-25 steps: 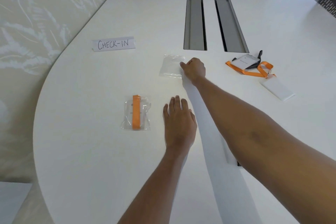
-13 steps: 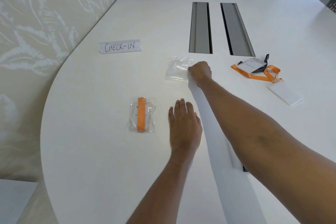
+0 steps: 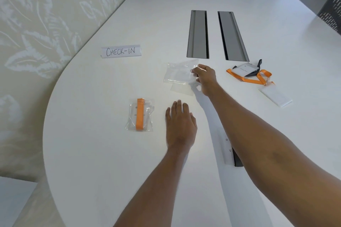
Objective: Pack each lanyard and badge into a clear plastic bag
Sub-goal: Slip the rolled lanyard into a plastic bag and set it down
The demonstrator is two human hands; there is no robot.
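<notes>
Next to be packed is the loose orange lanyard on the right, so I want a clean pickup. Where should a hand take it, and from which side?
Probably at the looped end of the orange lanyard, near its metal clip, coming from above on the near right. There the strap stands clear, while the far end lies under a white badge. The right hand is closest but is pinching a clear bag.

— Where do I have my left hand [image 3: 180, 125]?

— Flat, palm down, fingers together and straight, resting on the table [image 3: 92, 134], forearm running back toward me.

— And my right hand [image 3: 205, 79]?

— Farther out across the table than the left, arm stretched long, knuckles up. Thumb and fingertips [image 3: 195, 70] are pinched on a clear plastic bag [image 3: 178, 74], lifting its corner.
</notes>
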